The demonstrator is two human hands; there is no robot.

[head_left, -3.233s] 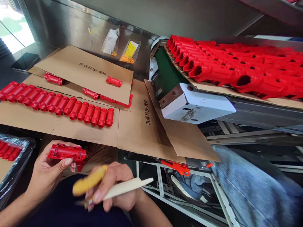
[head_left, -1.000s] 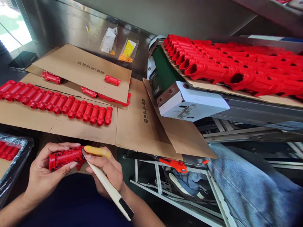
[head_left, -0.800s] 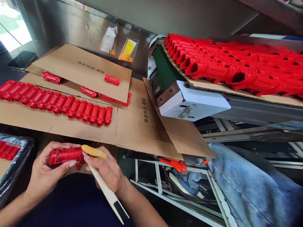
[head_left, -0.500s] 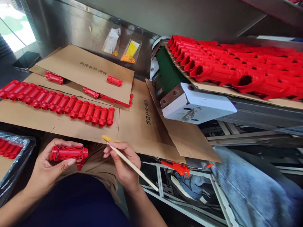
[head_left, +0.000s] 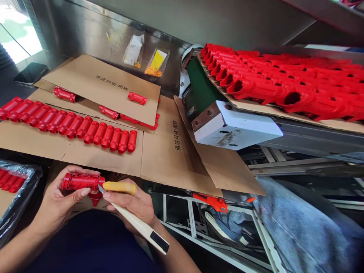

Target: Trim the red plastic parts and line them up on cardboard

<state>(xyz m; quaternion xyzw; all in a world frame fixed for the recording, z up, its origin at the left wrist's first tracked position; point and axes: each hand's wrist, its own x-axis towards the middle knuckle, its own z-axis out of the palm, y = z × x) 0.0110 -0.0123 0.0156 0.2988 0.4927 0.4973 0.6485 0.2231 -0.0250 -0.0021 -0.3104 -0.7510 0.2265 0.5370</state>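
My left hand (head_left: 61, 193) grips a red plastic housing (head_left: 81, 182) lengthwise, its hollow, ribbed side facing up. Thumb and fingers hold it along both long sides. In my right hand (head_left: 133, 201) is a craft knife (head_left: 139, 225) with a cream handle and a dark end patch. Its short blade tip meets, or nearly meets, the right end of the housing. A yellow cot covers the index finger, which lies along the knife. Below that end a red piece shows over my lap; I cannot tell whether it belongs to the housing.
A row of red housings (head_left: 90, 131) lies on the cardboard (head_left: 162, 159) ahead. More housings (head_left: 256, 76) are stacked on a conveyor (head_left: 237, 129) at right. A lined bin (head_left: 34, 170) stands at left, a phone (head_left: 31, 73) behind. Red-handled pliers (head_left: 212, 202) hang below the cardboard edge.
My right hand has moved left and down, bringing the knife from beyond the housing's right side to its right end. My left hand and the housing have barely moved.
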